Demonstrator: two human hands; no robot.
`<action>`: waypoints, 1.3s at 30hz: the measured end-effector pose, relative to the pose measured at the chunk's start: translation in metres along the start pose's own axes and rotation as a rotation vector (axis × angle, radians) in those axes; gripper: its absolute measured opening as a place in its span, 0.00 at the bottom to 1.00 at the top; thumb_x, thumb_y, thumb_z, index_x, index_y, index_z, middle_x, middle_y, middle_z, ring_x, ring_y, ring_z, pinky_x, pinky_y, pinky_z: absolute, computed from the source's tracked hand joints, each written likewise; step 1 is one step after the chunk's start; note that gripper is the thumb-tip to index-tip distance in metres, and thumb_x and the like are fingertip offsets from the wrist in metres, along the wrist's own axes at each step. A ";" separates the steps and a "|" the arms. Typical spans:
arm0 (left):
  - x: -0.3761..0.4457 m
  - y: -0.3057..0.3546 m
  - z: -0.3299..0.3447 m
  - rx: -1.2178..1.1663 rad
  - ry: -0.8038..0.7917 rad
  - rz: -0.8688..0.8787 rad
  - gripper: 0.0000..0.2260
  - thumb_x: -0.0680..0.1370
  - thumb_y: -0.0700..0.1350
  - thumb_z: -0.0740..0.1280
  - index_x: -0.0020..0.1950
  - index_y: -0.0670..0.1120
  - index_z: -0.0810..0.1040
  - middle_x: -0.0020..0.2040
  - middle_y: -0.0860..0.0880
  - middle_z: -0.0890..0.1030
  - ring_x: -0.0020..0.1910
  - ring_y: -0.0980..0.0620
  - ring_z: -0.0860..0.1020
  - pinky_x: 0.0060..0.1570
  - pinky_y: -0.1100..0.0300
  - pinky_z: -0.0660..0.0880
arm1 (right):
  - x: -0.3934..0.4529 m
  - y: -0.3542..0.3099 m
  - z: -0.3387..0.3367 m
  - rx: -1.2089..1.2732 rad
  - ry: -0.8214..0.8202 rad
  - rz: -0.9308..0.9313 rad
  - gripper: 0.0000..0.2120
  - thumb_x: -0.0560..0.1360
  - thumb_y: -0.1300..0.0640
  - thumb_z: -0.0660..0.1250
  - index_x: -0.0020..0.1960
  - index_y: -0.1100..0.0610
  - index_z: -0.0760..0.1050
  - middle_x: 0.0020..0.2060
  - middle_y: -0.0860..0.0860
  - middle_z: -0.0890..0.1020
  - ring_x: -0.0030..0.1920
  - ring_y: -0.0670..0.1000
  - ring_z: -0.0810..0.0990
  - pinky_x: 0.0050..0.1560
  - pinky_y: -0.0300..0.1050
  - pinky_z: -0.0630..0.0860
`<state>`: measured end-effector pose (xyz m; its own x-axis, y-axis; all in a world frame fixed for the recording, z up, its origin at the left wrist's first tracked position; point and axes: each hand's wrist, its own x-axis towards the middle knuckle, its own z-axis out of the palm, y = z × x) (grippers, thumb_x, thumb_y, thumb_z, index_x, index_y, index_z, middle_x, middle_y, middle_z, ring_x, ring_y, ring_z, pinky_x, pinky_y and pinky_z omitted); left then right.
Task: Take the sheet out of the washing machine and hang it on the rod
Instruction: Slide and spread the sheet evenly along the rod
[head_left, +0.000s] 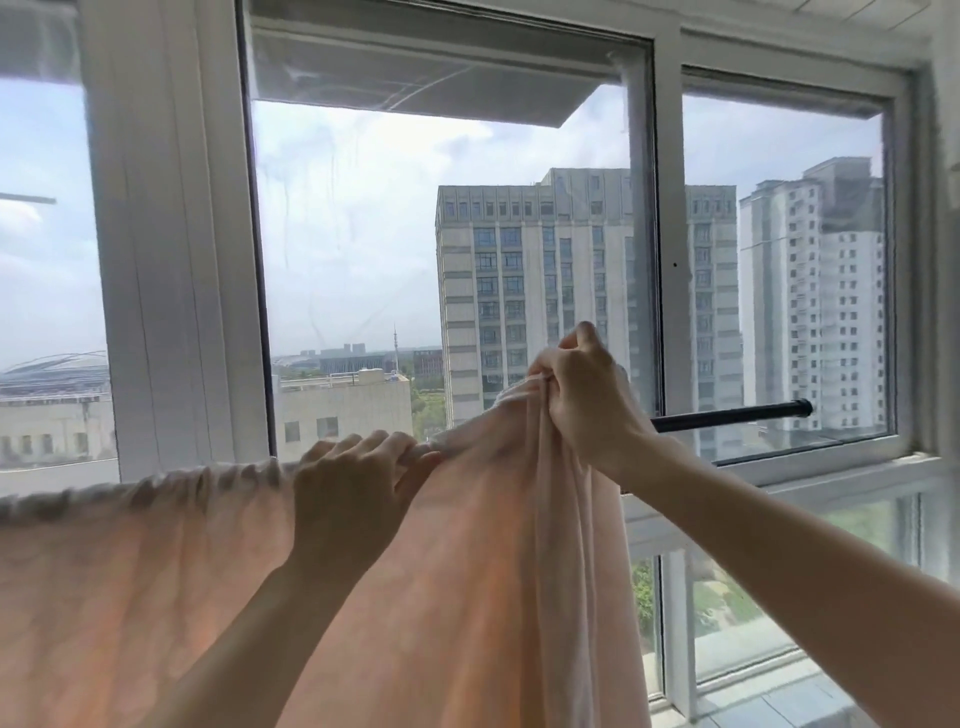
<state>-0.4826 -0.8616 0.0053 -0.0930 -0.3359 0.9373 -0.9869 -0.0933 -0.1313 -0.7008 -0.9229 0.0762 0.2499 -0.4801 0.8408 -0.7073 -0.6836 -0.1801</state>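
A peach sheet (156, 571) hangs bunched over the rod (727, 414) before the window (670, 260). The left hand (348, 499) curls its fingers (374, 447) over the sheet's top fold. The right hand (587, 395) pinches gathered sheet, raised above the rod's bare right end.
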 end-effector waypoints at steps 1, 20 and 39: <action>0.001 0.001 0.000 0.001 -0.003 -0.005 0.22 0.78 0.65 0.56 0.39 0.52 0.80 0.34 0.55 0.81 0.34 0.52 0.80 0.40 0.56 0.74 | 0.002 0.001 -0.005 -0.023 0.032 -0.011 0.07 0.78 0.63 0.63 0.50 0.61 0.79 0.48 0.51 0.69 0.42 0.53 0.76 0.47 0.47 0.77; 0.002 0.004 0.001 -0.081 -0.040 -0.038 0.22 0.78 0.65 0.55 0.42 0.52 0.82 0.36 0.55 0.82 0.35 0.51 0.81 0.41 0.56 0.73 | -0.022 0.059 -0.014 -0.294 -0.212 0.080 0.12 0.77 0.55 0.62 0.59 0.57 0.76 0.54 0.55 0.78 0.53 0.56 0.77 0.53 0.51 0.77; 0.011 -0.001 -0.014 -0.274 -0.014 -0.341 0.06 0.81 0.43 0.62 0.45 0.45 0.73 0.41 0.50 0.79 0.34 0.47 0.75 0.36 0.54 0.71 | -0.007 0.059 0.013 -0.179 -0.011 0.102 0.07 0.76 0.66 0.61 0.45 0.56 0.73 0.39 0.50 0.78 0.37 0.53 0.78 0.41 0.50 0.77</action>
<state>-0.4841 -0.8521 0.0204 0.2439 -0.3422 0.9074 -0.9596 0.0503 0.2769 -0.7360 -0.9671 0.0526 0.1778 -0.5485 0.8170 -0.8355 -0.5228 -0.1691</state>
